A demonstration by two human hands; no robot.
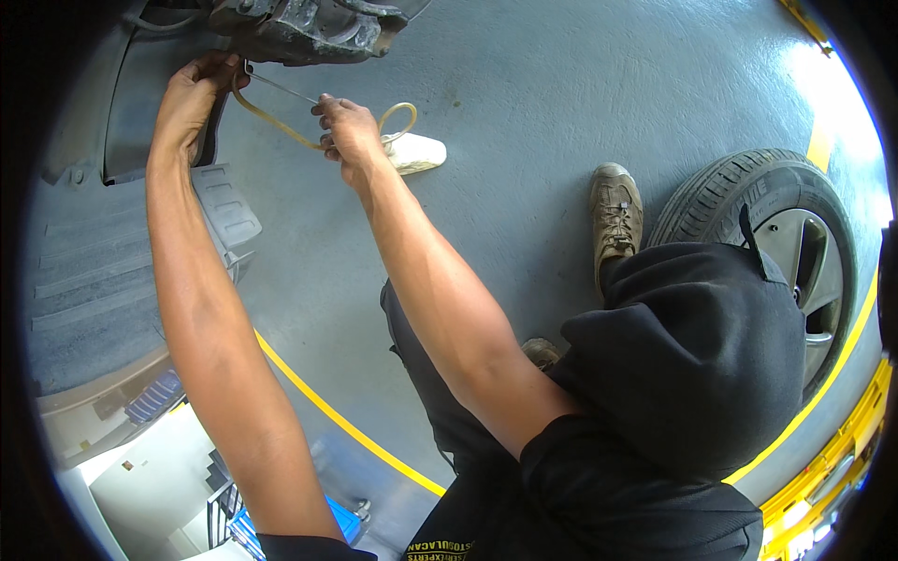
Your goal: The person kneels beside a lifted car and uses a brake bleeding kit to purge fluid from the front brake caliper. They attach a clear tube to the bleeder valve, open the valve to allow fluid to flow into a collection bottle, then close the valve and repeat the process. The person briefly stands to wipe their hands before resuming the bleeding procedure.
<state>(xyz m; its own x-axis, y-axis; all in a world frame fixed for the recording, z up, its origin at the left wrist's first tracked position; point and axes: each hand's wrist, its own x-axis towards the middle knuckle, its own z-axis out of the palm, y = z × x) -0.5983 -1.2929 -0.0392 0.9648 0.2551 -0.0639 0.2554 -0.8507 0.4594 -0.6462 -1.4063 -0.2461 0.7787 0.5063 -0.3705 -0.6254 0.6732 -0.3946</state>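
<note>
My left hand [198, 86] is raised beneath a dirty metal undercar part [313, 33], fingers pinched on the end of a yellowish clear tube [281, 126]. From there the tube runs to my right hand [350, 133] and curls in a loop behind it. The thumb and fingers of that hand close on a slim metal wrench [285, 89], whose far end reaches the left fingertips. Just beyond the right hand lies a whitish bottle-like container [416, 152]. Whether the hand also grips it, I cannot tell. My left fingers hide the tube's attachment point.
A wheel with its tyre [730, 192] lies on the grey floor [524, 122] at right, beside a brown shoe [616, 210]. Dark cloth [687, 355] bulks large near me. Car body panels [94, 271] line the left. Yellow lines [346, 423] mark the floor.
</note>
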